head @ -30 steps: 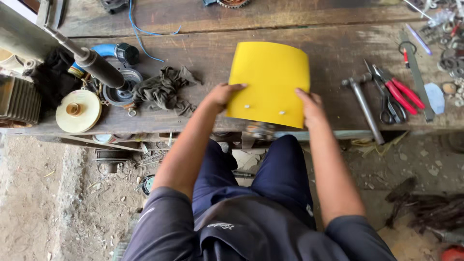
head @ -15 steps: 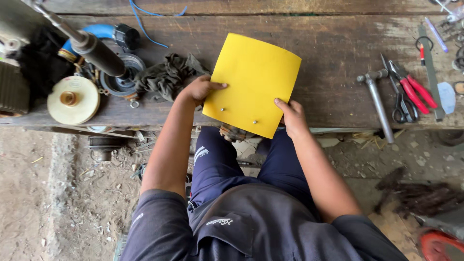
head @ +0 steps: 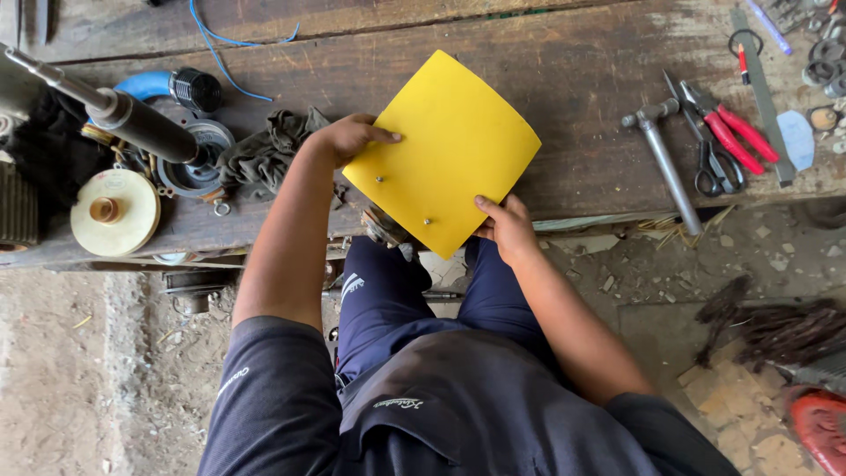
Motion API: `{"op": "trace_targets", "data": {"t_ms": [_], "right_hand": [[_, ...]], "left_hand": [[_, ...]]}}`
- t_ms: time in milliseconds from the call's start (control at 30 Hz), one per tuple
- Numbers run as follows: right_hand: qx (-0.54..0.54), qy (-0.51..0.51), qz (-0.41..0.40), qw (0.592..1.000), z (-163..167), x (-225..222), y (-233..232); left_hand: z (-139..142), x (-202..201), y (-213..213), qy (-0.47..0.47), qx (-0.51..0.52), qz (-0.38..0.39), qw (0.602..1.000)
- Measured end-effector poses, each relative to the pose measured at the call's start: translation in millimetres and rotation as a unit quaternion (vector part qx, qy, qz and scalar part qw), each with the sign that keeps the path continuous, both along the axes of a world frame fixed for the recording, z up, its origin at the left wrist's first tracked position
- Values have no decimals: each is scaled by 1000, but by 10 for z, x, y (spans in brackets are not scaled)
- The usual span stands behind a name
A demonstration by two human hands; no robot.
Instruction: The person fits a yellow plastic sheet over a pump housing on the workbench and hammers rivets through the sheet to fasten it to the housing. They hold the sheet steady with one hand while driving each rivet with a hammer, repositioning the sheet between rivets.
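I hold a curved yellow sheet (head: 445, 150) with two small screws near its lower edge, above the front edge of a worn wooden workbench (head: 573, 79). My left hand (head: 348, 137) grips the sheet's left corner, thumb on top. My right hand (head: 504, 227) pinches the sheet's bottom right edge near one screw. Part of a metal piece shows under the sheet at the bench edge.
On the bench's right lie a hammer (head: 661, 154), red-handled pliers (head: 731, 128), scissors (head: 709, 172) and a flat file (head: 760, 88). To the left are a dark rag (head: 264, 154), a black cylinder (head: 137, 123), a cream disc (head: 115, 211) and a blue hose (head: 145, 85). Dirt floor below.
The yellow sheet has turned so one corner points up, and it has shifted slightly left. My left hand has moved up along its left edge.
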State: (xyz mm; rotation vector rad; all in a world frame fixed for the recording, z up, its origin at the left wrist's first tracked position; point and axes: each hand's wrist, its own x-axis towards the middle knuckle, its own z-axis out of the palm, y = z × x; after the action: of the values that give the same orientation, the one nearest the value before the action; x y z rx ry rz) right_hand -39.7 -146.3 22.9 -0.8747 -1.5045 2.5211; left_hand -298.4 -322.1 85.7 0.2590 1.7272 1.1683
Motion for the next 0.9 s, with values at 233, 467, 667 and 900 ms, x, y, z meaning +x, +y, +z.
{"op": "trace_targets", "data": {"t_ms": [233, 467, 667, 900], "right_hand": [[-8, 3, 61, 998, 24, -32, 82], [-31, 17, -2, 999, -132, -110, 27], [119, 138, 20, 983, 22, -54, 222], [562, 349, 102, 743, 1516, 414, 447]], "left_hand": [[20, 71, -47, -20, 16, 19, 999], [-16, -31, 65, 52, -20, -32, 998], [106, 190, -284, 163, 103, -22, 981], [1132, 940, -880, 412, 300, -12, 860]]}}
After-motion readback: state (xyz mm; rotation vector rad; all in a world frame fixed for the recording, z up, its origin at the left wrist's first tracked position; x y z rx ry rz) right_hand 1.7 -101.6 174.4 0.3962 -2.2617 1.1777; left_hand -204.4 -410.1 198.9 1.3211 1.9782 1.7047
